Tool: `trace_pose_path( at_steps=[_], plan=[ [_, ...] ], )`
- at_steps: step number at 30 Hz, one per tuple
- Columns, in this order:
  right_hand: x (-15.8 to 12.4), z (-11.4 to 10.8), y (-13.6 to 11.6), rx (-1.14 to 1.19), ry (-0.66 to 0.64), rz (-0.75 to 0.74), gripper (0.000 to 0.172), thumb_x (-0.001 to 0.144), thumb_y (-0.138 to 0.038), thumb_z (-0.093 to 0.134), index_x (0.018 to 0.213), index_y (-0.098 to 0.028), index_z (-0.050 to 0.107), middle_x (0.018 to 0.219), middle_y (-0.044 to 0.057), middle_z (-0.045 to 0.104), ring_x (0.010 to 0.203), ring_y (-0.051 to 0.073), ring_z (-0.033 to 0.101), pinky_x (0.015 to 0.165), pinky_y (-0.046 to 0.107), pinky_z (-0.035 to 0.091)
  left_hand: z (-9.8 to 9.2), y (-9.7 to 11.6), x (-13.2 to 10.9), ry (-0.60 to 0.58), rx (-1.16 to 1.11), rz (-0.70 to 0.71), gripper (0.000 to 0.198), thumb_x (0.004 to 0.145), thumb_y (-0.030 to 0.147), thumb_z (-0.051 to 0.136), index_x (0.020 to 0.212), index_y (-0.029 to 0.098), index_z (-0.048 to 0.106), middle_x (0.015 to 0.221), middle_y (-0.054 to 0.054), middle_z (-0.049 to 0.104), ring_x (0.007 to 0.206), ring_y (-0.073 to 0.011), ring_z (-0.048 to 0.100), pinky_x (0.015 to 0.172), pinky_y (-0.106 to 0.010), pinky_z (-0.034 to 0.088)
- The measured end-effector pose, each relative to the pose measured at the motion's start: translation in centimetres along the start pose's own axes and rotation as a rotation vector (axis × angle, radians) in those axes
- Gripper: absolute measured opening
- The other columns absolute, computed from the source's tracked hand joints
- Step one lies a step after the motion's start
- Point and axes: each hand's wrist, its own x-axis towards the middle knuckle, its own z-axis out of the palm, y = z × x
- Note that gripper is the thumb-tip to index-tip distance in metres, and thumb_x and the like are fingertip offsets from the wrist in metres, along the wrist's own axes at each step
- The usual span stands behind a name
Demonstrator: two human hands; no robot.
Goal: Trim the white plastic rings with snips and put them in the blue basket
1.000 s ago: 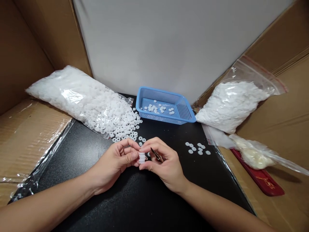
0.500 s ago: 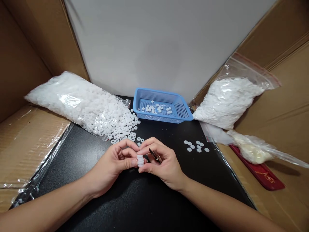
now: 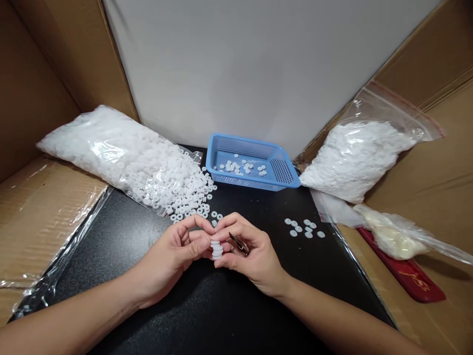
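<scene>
Between my two hands stands a short stack of white plastic washers (image 3: 217, 250), its pieces slightly out of line. My left hand (image 3: 186, 249) pinches it from the left, thumb against the upper pieces. From the other side my right hand (image 3: 253, 251) grips the stack with thumb and fingertips. A small dark metal tool (image 3: 239, 243) is also tucked among the right fingers; its kind is hard to make out. Just beyond the fingertips lie loose white washers (image 3: 217, 215), part of the spill from a big clear bag of washers (image 3: 121, 148).
A blue perforated basket (image 3: 254, 183) with several white pieces stands at the back. White discs (image 3: 308, 229) lie to the right on the black table (image 3: 177, 315). Further right are a zip bag of white pieces (image 3: 358, 158), a twisted plastic bag (image 3: 397, 239) and a red item (image 3: 421, 281).
The washers in the stack have shifted against each other, the upper ones now less even. My left thumb has moved up slightly. The view has turned a little.
</scene>
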Motion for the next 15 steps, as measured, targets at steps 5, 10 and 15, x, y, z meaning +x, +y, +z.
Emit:
trace_pose_path(
  at_steps=[5,10,15],
  plan=[
    [-0.2,0.0,-0.1,-0.062,0.0,0.028,0.027,0.076,-0.044,0.086,0.093,-0.025,0.078,0.096,0.002,0.058,0.054,0.005,0.036,0.043,0.023,0.029,-0.2,0.0,-0.2,0.061,0.232,0.146,0.017,0.086,0.036,0.078,0.09,0.022,0.069,0.079,0.001,0.076,0.076,-0.013,0.068,0.075,-0.022,0.05],
    [-0.5,0.1,0.1,-0.135,0.066,-0.05,0.02,0.078,-0.035,0.085,0.091,-0.023,0.075,0.091,0.001,0.057,0.058,0.007,0.044,0.045,0.021,0.032,-0.8,0.7,-0.6,0.107,0.974,0.547,0.014,0.094,0.014,0.063,0.096,0.023,0.074,0.086,0.002,0.079,0.077,-0.0123,0.072,0.069,-0.019,0.051],
    [-0.7,0.2,0.1,-0.313,0.111,-0.157,0.018,0.079,-0.022,0.084,0.093,-0.022,0.073,0.093,0.001,0.06,0.068,0.01,0.057,0.053,0.021,0.045,-1.4,0.8,-0.7,0.029,1.451,0.796,0.013,0.099,0.012,0.055,0.102,0.018,0.066,0.089,-0.003,0.077,0.077,-0.0142,0.072,0.068,-0.021,0.052]
  ],
)
